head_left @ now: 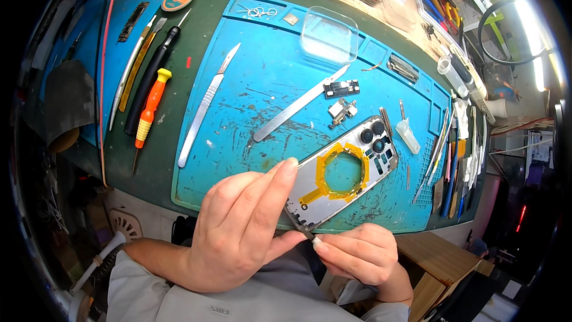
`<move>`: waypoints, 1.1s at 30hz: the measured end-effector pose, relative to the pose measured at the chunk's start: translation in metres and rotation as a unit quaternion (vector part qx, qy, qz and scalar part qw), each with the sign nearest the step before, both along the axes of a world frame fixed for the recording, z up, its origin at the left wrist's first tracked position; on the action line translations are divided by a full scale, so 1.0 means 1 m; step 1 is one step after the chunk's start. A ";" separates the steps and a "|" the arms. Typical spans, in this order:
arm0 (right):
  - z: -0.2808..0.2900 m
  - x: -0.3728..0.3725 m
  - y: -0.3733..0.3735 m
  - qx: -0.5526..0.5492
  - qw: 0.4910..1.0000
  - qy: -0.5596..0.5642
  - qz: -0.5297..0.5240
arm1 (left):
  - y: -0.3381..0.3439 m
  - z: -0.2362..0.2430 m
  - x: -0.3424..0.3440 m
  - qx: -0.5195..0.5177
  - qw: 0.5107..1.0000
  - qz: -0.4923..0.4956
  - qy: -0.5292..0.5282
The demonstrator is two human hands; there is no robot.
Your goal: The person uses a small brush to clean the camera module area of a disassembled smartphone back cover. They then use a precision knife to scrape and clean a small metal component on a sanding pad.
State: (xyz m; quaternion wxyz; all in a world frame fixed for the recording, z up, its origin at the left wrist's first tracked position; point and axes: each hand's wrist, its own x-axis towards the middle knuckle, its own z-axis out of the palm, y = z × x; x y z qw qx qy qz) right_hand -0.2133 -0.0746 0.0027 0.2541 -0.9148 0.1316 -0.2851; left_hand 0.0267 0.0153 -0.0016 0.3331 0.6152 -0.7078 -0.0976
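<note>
A silver phone back housing (307, 176) is tilted over the blue mat. Yellow tape rings its round central opening, and black camera rings sit at its upper right. My left hand (241, 220) is closed on the lower left end of the housing, fingers along its edge and thumb below. My right hand (360, 253) is closed in a pinch at the housing's bottom corner. Between its fingertips and the left thumb shows a small dark strip (308, 234); its kind cannot be made out.
On the blue mat (232, 113) lie a scalpel (205, 107), another scalpel (298, 104), small metal parts (342, 112) and a clear plastic box (329, 34). An orange screwdriver (154, 104) and other tools lie left. Several tweezers and brushes (456, 167) line the right side.
</note>
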 end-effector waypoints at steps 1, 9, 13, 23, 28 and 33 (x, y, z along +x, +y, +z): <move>0.001 0.001 -0.001 -0.004 1.000 0.004 0.002 | 0.000 0.000 0.000 0.003 1.000 0.000 0.000; 0.000 0.000 0.001 0.023 1.000 -0.018 -0.009 | 0.000 0.003 0.003 0.022 1.000 -0.008 0.012; -0.002 0.000 0.003 0.019 0.999 -0.020 -0.018 | 0.000 0.003 0.003 0.021 1.000 -0.008 0.014; -0.001 -0.001 0.002 0.038 0.999 -0.025 -0.021 | 0.000 -0.001 -0.001 0.003 1.000 0.015 0.017; 0.000 -0.001 0.003 0.033 0.999 -0.015 -0.021 | 0.000 0.001 0.000 0.012 1.000 0.004 0.011; -0.001 -0.001 0.001 0.022 1.000 -0.014 -0.012 | 0.000 0.001 -0.002 0.012 1.000 0.017 0.018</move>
